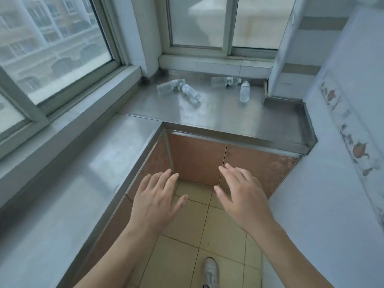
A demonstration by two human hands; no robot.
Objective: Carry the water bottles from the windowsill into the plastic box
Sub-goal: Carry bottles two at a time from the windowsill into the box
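Several clear plastic water bottles lie on the steel counter [228, 113] under the far window. Two lie crossed at the left: one bottle [169, 86] and another bottle [190, 93]. A third bottle [225, 81] lies on its side near the back, and a bottle with a white label [244, 92] rests to its right. My left hand [156, 201] and my right hand [242, 196] hover over the floor, well short of the bottles, palms down, fingers spread, holding nothing. No plastic box is in view.
An L-shaped steel counter runs along the left window [62, 183] and across the far wall. Brown cabinet doors [207, 161] stand below it. A white tiled wall [332, 183] closes the right side. My white shoe [211, 272] is on the beige floor tiles.
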